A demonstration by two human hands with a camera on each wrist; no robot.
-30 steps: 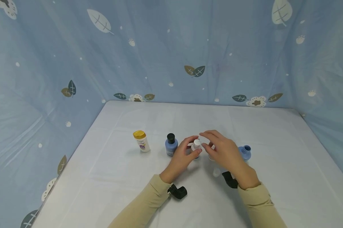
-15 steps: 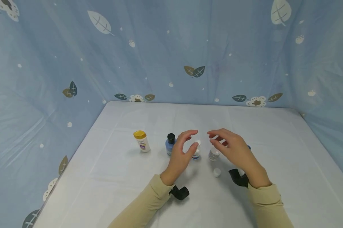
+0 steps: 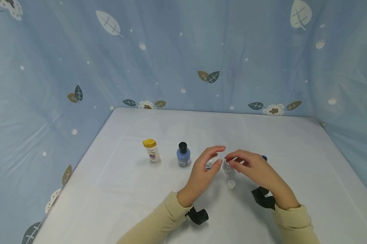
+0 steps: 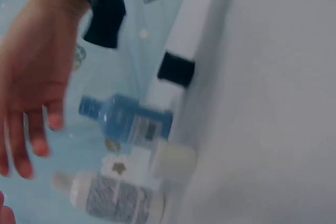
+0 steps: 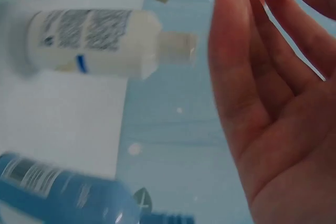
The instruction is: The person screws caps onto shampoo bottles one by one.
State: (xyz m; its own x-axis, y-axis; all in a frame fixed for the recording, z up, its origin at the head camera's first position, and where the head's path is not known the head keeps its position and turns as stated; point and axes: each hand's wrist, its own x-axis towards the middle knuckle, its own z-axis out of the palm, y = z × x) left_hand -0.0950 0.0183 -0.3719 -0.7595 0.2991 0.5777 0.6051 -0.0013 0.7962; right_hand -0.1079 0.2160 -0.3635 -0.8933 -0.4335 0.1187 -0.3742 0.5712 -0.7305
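My left hand (image 3: 204, 169) hovers with its thumb and fingers spread, in front of a capped white bottle (image 3: 209, 165) that it mostly covers in the head view. Loosely bent fingers, with nothing between them, show on my right hand (image 3: 256, 169). Just past its fingertips stands an uncapped white bottle (image 3: 227, 167), whose bare neck shows in the right wrist view. A small white cap (image 3: 231, 184) rests on the table before that bottle. Behind the right hand is a blue bottle (image 4: 128, 119) with an open mouth, largely hidden in the head view.
Left of the hands stand a blue bottle with a black cap (image 3: 183, 156) and a white bottle with a yellow cap (image 3: 152, 151). A small black piece (image 4: 177, 69) lies on the table near the open blue bottle. Patterned blue cloth (image 3: 171, 51) surrounds the white table (image 3: 134, 196).
Both hands were at the capped white bottle's top; they then drew apart, leaving it standing. Since then they have shifted right and toward the person, near the uncapped white bottle.
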